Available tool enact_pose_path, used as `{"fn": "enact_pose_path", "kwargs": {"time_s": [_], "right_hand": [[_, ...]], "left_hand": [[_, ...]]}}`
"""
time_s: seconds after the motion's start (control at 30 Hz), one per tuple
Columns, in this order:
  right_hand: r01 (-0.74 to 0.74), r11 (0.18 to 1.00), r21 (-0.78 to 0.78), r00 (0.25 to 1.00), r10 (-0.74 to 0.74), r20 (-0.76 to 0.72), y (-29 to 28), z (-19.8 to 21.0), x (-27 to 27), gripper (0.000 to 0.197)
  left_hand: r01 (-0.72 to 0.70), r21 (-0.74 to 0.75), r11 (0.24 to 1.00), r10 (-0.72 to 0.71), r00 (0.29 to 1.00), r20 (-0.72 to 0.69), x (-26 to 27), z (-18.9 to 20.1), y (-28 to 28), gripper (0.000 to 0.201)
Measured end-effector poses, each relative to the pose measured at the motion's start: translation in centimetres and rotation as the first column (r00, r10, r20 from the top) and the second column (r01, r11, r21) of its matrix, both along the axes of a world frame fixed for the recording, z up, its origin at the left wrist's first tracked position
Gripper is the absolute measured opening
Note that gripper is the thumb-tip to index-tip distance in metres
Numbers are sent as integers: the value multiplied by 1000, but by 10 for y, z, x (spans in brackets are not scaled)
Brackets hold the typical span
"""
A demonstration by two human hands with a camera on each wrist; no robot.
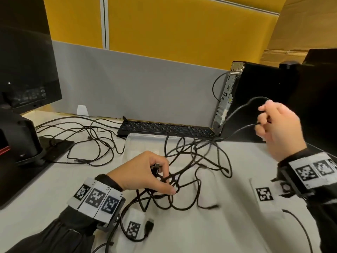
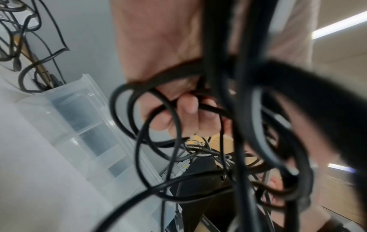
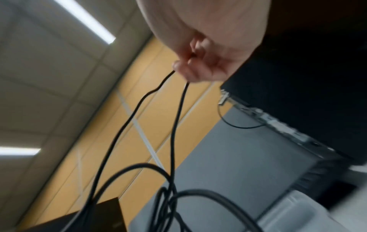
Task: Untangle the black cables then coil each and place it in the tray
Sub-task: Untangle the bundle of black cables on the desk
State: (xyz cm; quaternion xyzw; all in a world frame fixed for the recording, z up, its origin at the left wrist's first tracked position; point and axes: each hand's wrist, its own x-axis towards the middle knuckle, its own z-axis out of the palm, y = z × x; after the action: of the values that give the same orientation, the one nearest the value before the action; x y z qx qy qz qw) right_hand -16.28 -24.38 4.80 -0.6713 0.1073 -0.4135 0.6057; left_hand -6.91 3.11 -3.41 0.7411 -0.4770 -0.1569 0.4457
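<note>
A tangle of black cables (image 1: 193, 161) lies on the white table in front of a clear plastic tray (image 1: 140, 141). My left hand (image 1: 166, 180) grips the knotted middle of the tangle together with a plug end, low over the table. In the left wrist view its fingers (image 2: 188, 106) curl around several cable loops (image 2: 158, 141), with the tray (image 2: 79, 109) beside them. My right hand (image 1: 262, 117) is raised to the right and pinches a loop of one cable, which runs taut down to the tangle. The right wrist view shows that hand (image 3: 188, 69) holding two strands (image 3: 174, 125).
A black keyboard (image 1: 164, 127) sits behind the tray. A monitor (image 1: 27, 61) stands at the left with more cables (image 1: 87, 141) spread by its base. A computer tower (image 1: 255, 99) stands at the right. Paper markers (image 1: 264, 194) and a loose plug (image 1: 148, 225) lie near me.
</note>
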Motion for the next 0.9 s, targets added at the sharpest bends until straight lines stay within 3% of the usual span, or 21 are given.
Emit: {"fn": "enact_pose_path", "kwargs": {"time_s": [0.13,0.2,0.23,0.27,0.33,0.37,0.4,0.47,0.53,0.63,0.67,0.7,0.8,0.83,0.9], "right_hand": [[214,976,-33,976,-215,-30,-14,-17,-1,18],[226,956,-189,966,-244,-81,-14,-20,1,12],[187,921,-342,957,-250,-150,-13,-20,1,12],[121,840,-529,924,-290,-250,-11,-20,1,21],[-63,520,-852,807,-475,-350,-2,-24,-3,48],[-133,368,-920,777,-537,-327,5,-28,-4,59],[-182,273,-944,778,-547,-309,14,-32,-5,66],[-267,226,-937,817,-462,-345,34,-38,-5,69],[-304,172,-937,886,-310,-345,55,-45,-3,56],[-253,-53,-966,952,-189,-239,79,-57,1,30],[-227,-91,-970,965,-156,-212,83,-60,2,25],[-197,-88,-976,975,-119,-187,86,-62,2,24],[-125,119,-985,992,8,-125,89,-65,-1,30],[-111,137,-984,994,12,-110,88,-67,-1,31],[-137,32,-990,989,-50,-139,84,-71,0,30]], "left_hand": [[-10,-44,999,10,1000,-13,0,0,-2,34],[-28,-56,998,28,1000,-13,0,-1,-1,34],[-43,-70,997,42,999,-24,1,-1,-1,34],[-62,-88,994,58,997,-43,2,-2,-1,34],[-97,-126,987,86,993,-85,5,-3,-1,30],[-104,-140,985,91,991,-100,6,-4,-1,28],[-105,-151,983,88,990,-113,6,-4,-1,27],[-97,-165,981,76,988,-132,6,-5,-3,28],[-99,-178,979,73,987,-146,6,-6,-3,30],[-110,-191,975,82,986,-148,6,-6,-2,28],[-115,-191,975,87,985,-149,6,-6,-2,29],[-123,-196,973,93,984,-154,7,-7,-2,30],[-160,-225,961,119,976,-183,10,-8,-2,38],[-171,-228,959,129,974,-187,10,-8,-2,38],[-180,-226,957,137,972,-191,11,-9,-2,36]]}}
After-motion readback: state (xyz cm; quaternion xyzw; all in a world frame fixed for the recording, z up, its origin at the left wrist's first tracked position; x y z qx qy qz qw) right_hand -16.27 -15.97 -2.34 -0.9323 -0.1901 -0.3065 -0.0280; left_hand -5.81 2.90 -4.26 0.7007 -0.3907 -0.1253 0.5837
